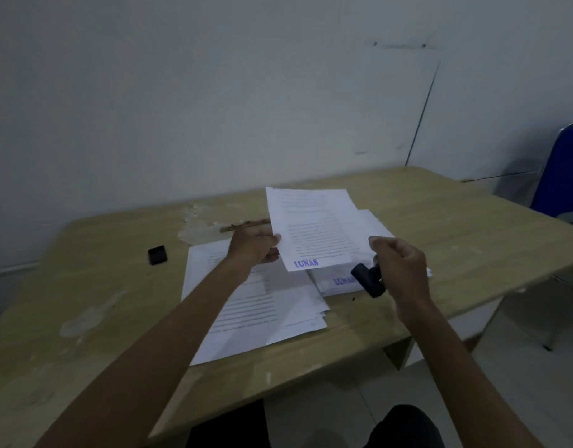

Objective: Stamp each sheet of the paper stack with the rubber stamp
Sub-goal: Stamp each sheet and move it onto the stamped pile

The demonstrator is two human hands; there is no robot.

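My left hand (254, 245) pinches the left edge of a printed sheet (314, 227) and holds it lifted above the table; a blue "LUNAS" mark shows at its lower corner. Under it lies a pile of sheets (343, 281) whose top sheet also bears a blue "LUNAS" mark. My right hand (400, 270) grips a black rubber stamp (367, 279) just above that pile's near edge. A second, fanned pile of printed sheets (259, 312) lies to the left, partly under my left forearm.
A small black ink pad or cap (157, 255) sits on the wooden table (100, 302) at the left. A brown stick-like object (246, 225) lies behind my left hand. A blue chair (563, 176) stands at the right, and a wall is close behind the table.
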